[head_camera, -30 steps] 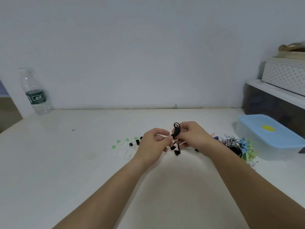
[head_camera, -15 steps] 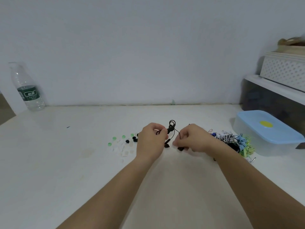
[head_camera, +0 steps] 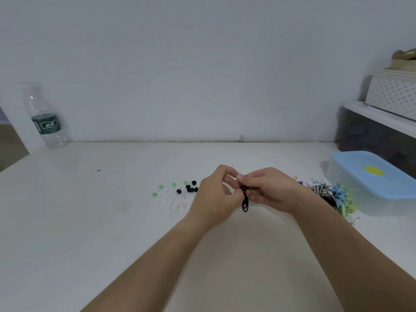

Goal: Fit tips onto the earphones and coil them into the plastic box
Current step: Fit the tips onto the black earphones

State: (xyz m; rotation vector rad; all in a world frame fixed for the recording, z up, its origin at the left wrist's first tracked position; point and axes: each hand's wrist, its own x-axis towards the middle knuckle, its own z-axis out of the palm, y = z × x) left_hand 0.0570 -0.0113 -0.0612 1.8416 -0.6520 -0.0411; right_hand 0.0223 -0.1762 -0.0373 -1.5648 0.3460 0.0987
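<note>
Centrally, two bare hands meet just above a white table [head_camera: 90, 221]. The left hand [head_camera: 213, 197] and the right hand [head_camera: 272, 190] both have fingers curled, pinching one pair of black earphones [head_camera: 245, 204] between them; a small loop of its cord hangs below the fingers.

The table's far edge meets a plain wall. Its left edge slants away beside one clear water bottle [head_camera: 45, 118] standing upright in the far left corner. A broad stretch of tabletop lies between that bottle and the hands, and more lies near the viewer under the forearms. The right side is tighter: one plastic box [head_camera: 371, 183], its blue lid on, sits there, with a tangled pile of coloured earphones [head_camera: 331, 194] just beside it, and a shelf carrying one white basket [head_camera: 394, 95] rises behind.

Loose ear tips [head_camera: 177, 194] lie scattered just left of the left hand: four green, about five black, and pale ones too faint to count.
</note>
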